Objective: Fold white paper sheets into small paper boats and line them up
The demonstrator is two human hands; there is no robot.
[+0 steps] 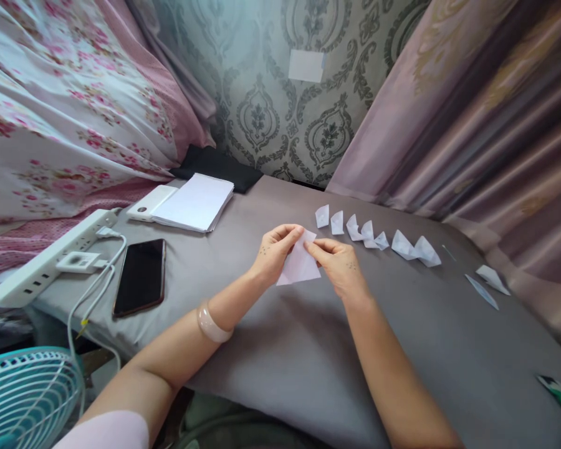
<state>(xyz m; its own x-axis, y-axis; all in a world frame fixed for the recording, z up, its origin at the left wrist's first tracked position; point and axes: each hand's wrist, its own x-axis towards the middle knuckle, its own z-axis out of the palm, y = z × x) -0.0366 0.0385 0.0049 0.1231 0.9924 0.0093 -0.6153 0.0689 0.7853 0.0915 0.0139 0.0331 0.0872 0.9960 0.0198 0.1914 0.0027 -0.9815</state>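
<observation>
Between my two hands, above the grey-covered table (243, 368), is a small folded sheet of white paper (299, 267). My left hand (280, 249) pinches its upper left edge, thumb on top. On the other side my right hand (334, 262) grips the upper right edge between thumb and fingers. The paper narrows toward the top and widens to a straight lower edge. Past my hands, several small folded paper shapes stand in a row, from one paper piece (322, 216) at the left to a larger folded paper piece (427, 251) at the right.
At left lie a phone (140, 277), a power strip (51, 255) with white cables (115, 262), and a stack of white paper (196, 202). A fan (28, 399) stands at lower left. Flat folded papers (481, 291) and a green object (558, 396) lie right.
</observation>
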